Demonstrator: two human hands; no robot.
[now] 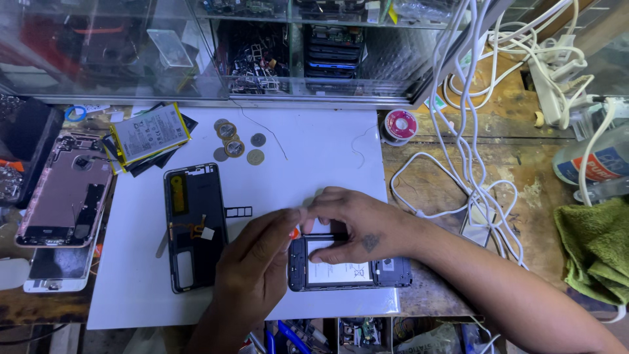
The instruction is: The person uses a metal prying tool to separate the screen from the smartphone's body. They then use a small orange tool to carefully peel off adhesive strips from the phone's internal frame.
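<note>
An opened phone body (386, 272) with a white battery inside lies on a white sheet (308, 151) near the front of the bench. My right hand (354, 223) rests over its upper part, fingers curled and pressing down on it. My left hand (259, 262) comes in from below left, its fingertips pinched on a small orange tool (295, 232) at the phone's top left corner. A black phone back frame (194, 226) with a yellow strip lies just left of my left hand.
Several coins (230, 141) and a loose battery (149, 133) sit at the sheet's back left. Two more phone bodies (65, 196) lie at the far left. White cables (472, 151), a solder spool (400, 124), a power strip (553, 78) and a green cloth (596, 246) crowd the right. A glass case (262, 46) stands behind.
</note>
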